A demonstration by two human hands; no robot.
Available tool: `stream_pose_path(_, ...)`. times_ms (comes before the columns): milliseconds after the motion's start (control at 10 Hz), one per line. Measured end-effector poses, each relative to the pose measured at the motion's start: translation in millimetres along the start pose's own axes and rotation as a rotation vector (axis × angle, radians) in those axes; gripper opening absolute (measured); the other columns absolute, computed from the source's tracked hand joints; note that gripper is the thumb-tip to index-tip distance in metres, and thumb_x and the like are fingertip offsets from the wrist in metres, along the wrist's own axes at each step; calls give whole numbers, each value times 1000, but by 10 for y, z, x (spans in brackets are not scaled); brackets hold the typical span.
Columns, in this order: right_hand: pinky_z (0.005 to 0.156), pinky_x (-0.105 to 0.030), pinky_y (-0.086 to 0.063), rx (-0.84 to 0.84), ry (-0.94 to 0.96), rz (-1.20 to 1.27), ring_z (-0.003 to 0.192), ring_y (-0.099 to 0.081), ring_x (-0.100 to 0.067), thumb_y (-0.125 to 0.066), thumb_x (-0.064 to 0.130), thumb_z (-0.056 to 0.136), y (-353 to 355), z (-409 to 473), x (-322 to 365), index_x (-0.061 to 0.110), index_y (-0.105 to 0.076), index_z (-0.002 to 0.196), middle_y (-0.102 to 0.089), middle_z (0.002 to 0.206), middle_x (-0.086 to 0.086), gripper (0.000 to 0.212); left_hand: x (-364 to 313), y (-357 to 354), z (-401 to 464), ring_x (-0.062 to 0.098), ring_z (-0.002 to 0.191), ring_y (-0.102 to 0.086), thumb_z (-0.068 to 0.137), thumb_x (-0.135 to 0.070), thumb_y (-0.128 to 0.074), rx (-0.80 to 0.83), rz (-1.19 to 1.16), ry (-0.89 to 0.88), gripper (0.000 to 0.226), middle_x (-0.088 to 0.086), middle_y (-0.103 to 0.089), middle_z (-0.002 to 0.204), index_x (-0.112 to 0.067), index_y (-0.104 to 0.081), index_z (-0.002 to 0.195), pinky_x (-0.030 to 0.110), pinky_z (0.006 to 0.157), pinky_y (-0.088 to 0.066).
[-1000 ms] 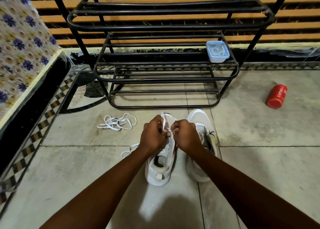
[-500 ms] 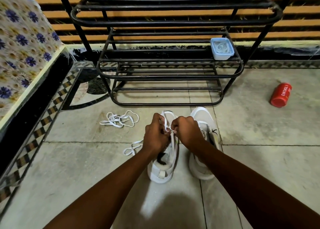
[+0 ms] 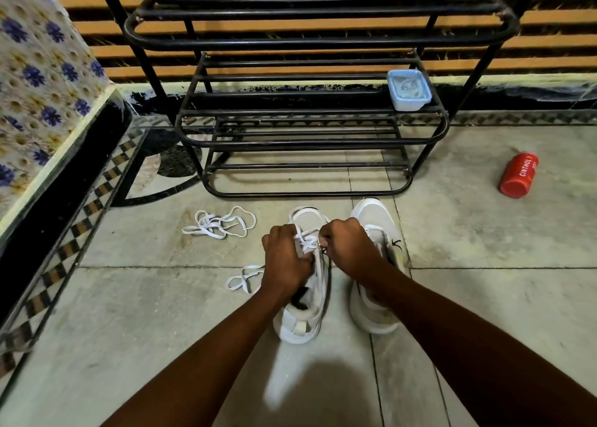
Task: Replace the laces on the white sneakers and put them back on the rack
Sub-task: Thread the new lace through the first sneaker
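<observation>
Two white sneakers stand side by side on the floor, toes toward the rack. On the left sneaker (image 3: 302, 323) my left hand (image 3: 286, 262) grips the tongue and lace area, and my right hand (image 3: 347, 249) pinches a white lace (image 3: 307, 241) at the eyelets. A loop of that lace (image 3: 242, 279) trails onto the floor at the left. The right sneaker (image 3: 371, 213) lies partly under my right forearm. A loose bundle of white lace (image 3: 219, 223) rests on the floor further left. The black metal shoe rack (image 3: 310, 142) stands just beyond the sneakers.
A pale blue lidded box (image 3: 408, 89) sits on the rack's middle shelf at the right. A red can (image 3: 518, 174) lies on the floor at the right. A floral-covered ledge (image 3: 35, 87) runs along the left side. Slatted wall behind the rack.
Both hands stay on the left sneaker's lace; the fingers have shifted slightly at the eyelets. The camera has moved a little closer.
</observation>
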State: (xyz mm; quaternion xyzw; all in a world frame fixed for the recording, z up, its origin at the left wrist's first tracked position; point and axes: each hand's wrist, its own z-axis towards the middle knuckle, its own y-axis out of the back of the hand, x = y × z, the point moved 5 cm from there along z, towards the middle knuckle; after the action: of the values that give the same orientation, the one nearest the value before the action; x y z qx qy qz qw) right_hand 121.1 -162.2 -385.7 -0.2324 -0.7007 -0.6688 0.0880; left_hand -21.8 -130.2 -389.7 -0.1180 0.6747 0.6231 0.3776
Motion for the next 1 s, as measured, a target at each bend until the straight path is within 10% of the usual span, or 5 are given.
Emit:
stream_pose_path(400,47,-32,-48,-367,-330,1365,52,-49,-23,-33,-11,82,503,-45,-1,9,-49,67,-54,60,-10,31,54,-94,-44,35,115,-45,77,-14,-74,2,29,86,50,13,-56,120,-9,-59,124,41,96,-39)
stream_pose_path(600,65,-34,-35,247,319,-454,94,-59,-33,-55,13,88,473,-160,268,12,-53,112,-52,108,-11,24,57,-84,-54,35,118,-45,79,-15,-74,13,33,95,52,13,-56,122,-8,-57,128,38,99,-36)
stream_pose_path(700,70,-38,-42,208,393,-669,112,-53,-31,-52,9,93,450,-151,432,9,-63,111,-59,115,-10,21,53,-75,-47,36,121,-44,81,-15,-70,42,52,74,52,13,-54,127,-10,-56,132,40,102,-40)
stream_pose_path(800,71,-33,-31,-175,400,-434,99,-53,-23,-61,16,85,697,-56,365,12,-72,91,-64,91,1,14,54,-78,-43,36,120,-41,84,-15,-67,67,66,67,55,11,-49,129,-15,-56,137,40,100,-40)
stream_pose_path(1000,55,-32,-55,-353,-365,1458,60,-66,-22,-40,-7,99,613,-64,42,5,-57,74,-51,57,1,32,65,-92,-27,36,116,-44,83,-21,-69,70,69,67,57,11,-48,126,-17,-57,138,40,99,-42)
